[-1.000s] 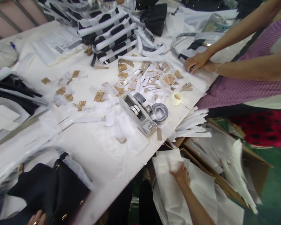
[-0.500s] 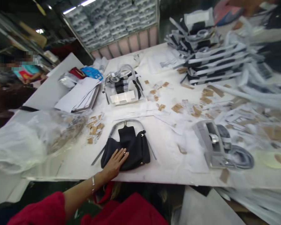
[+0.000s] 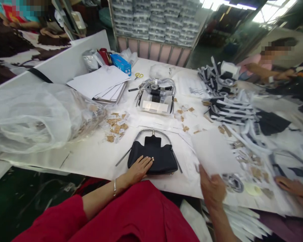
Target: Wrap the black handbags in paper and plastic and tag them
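Observation:
A black handbag (image 3: 164, 159) lies near the front edge of the white table, its flap laid back and its strap looped behind. Resting flat on the bag's front, beside the small metal clasp, is my left hand (image 3: 139, 169); its fingers are stretched out and grip nothing. To the right, my right hand (image 3: 213, 188) is closed on the lower edge of a white sheet (image 3: 214, 151), which is raised and tilted over the table. The sheet covers part of what lies behind it.
Behind the bag stands a wrapped handbag (image 3: 155, 97). A paper stack (image 3: 101, 82), a blue box (image 3: 120, 64) and yellow-handled scissors (image 3: 138, 75) are further back. A clear plastic bag (image 3: 40, 117) lies left, wrapped black pieces (image 3: 232, 109) right. A co-worker's hand (image 3: 294, 188) reaches in at right.
My right hand has come into view holding the white sheet. The view has turned rightward and levelled. My left hand stays on the handbag, and a co-worker's hand now shows at right.

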The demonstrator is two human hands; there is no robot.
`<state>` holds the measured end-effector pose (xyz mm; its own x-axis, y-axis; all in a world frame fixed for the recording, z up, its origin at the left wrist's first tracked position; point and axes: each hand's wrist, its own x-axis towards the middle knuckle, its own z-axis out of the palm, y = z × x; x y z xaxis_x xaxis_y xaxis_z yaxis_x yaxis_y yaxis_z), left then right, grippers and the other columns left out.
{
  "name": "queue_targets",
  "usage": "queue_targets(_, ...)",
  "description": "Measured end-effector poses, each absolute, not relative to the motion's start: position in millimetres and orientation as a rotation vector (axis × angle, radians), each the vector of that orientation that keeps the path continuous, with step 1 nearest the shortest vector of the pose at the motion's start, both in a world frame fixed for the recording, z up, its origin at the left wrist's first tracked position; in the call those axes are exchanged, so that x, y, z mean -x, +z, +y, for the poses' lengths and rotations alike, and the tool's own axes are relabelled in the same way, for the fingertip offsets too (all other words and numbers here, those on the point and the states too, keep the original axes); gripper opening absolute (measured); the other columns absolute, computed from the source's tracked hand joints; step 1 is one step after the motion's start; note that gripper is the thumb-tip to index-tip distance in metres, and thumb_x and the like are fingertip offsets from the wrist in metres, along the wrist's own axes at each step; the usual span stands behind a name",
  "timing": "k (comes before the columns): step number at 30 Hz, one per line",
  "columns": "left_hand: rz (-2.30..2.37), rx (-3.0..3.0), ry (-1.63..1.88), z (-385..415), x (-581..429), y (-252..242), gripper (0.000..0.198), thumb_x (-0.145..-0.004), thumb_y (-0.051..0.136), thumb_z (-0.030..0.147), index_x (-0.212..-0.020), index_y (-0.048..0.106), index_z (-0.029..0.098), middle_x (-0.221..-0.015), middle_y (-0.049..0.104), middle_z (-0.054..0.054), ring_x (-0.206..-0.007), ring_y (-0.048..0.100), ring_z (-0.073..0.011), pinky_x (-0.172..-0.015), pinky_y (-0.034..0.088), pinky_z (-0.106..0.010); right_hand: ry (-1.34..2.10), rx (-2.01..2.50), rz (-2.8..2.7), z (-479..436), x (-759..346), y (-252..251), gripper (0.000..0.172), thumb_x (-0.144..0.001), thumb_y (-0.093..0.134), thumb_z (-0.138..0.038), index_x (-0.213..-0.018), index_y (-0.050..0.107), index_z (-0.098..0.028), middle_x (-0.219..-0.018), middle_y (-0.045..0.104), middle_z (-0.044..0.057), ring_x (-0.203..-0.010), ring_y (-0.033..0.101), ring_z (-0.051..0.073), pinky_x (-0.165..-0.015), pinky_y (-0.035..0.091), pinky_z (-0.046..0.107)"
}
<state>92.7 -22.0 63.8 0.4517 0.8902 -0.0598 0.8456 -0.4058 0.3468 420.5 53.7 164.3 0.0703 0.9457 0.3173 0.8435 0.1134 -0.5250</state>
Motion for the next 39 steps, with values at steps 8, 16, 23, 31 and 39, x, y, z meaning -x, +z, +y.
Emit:
queue_targets(8, 1.658, -1.934, 0.314, 6.5, -79.4, 92.0, 0.025, -0.097, 0.043, 0.027, -0.109, 0.060, 0.014, -0.107, 0.067, -0.010, -0.099, 0.064, -0.0198, -0.089, 0.049, -0.030, 0.806, 1.544, -2.109, 89.2, -274.5, 120.8, 0.035, -0.089, 0.045, -0.036, -0.105, 0.072, -0.020, -0.101, 0.075, 0.005, -0.095, 0.068, 0.021, -0.090, 0.052, 0.034)
queue_targets(16, 1.577, -1.955, 0.131, 61.5, -101.0, 84.7, 0.032, -0.088, 0.055, 0.040, -0.094, 0.069, 0.013, -0.093, 0.072, -0.016, -0.092, 0.069, -0.0310, -0.078, 0.055, -0.040, 1.045, 1.793, -1.745, 72.6, -276.9, 89.3, 0.039, -0.077, 0.058, -0.048, -0.094, 0.076, -0.018, -0.086, 0.077, 0.004, -0.088, 0.070, 0.028, -0.082, 0.054, 0.037)
queue_targets(23, 1.546, -1.910, -0.005, 60.3, -117.9, 90.0, 0.026, -0.088, 0.049, 0.022, -0.091, 0.072, 0.010, -0.096, 0.072, -0.019, -0.095, 0.069, -0.0332, -0.083, 0.054, -0.047, 1.113, 1.754, -1.749, 71.0, -272.1, 79.3, 0.034, -0.078, 0.059, -0.045, -0.090, 0.077, -0.018, -0.085, 0.077, 0.004, -0.086, 0.070, 0.030, -0.079, 0.055, 0.038)
queue_targets(31, 1.564, -1.629, -0.129, 75.3, -121.3, 91.7, 0.036, -0.089, 0.039, 0.020, -0.080, 0.072, 0.010, -0.077, 0.072, -0.015, -0.071, 0.071, -0.0248, -0.067, 0.056, -0.035, 0.965, 1.711, -1.828, 65.8, -273.4, 73.0, 0.032, -0.083, 0.055, -0.040, -0.102, 0.071, -0.020, -0.088, 0.075, 0.005, -0.081, 0.068, 0.025, -0.077, 0.054, 0.036)
queue_targets(39, 1.358, -1.875, 0.249, 12.1, -78.5, 97.5, 0.022, -0.087, 0.053, 0.021, -0.106, 0.065, 0.022, -0.105, 0.071, -0.004, -0.099, 0.065, -0.0190, -0.088, 0.049, -0.028, 0.737, 1.499, -2.228, 54.3, -274.7, 59.9, 0.028, -0.079, 0.048, -0.012, -0.096, 0.068, -0.021, -0.094, 0.073, 0.005, -0.087, 0.067, 0.021, -0.083, 0.051, 0.032)
